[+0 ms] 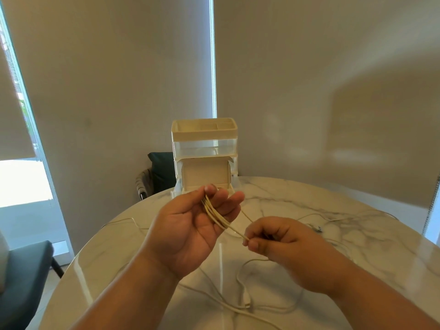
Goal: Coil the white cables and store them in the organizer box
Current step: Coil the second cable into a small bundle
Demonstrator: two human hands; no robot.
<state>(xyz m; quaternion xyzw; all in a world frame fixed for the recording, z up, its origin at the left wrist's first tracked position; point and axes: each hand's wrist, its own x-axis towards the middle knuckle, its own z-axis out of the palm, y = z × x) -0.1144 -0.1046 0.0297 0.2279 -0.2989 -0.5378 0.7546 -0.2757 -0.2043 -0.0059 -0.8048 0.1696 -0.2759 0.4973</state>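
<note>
**Item: white cable, part-coiled, held in both hands**

Cable (pixel 220 217): thin, white to cream. Several strands are gathered side by side into a flat bundle that runs slantwise from upper left to lower right. It is held above the counter (pixel 333 253), not resting on it. One strand leaves the bundle and trails down toward the marble.

Left hand (pixel 190 225): palm up, fingers loosely curled. The upper end of the bundle lies across the fingers, with the thumb closed over it.

Right hand (pixel 281 239): lower and to the right, fingers curled. Thumb and forefinger pinch the lower end of the bundle, so the strands stretch between the two hands.

Loose cables (pixel 242 282): white. They lie uncoiled on the counter beneath and around the hands, with one plug end near the front edge. More run to the right, where a small connector (pixel 317 228) lies.

Box (pixel 204 148): cream, tiered. It has a divided tray on top and a clear drawer below, and its lower part is open at the front. It stands at the far edge of the counter, just behind the left hand.

Counter: round, white marble with grey veins.
</note>
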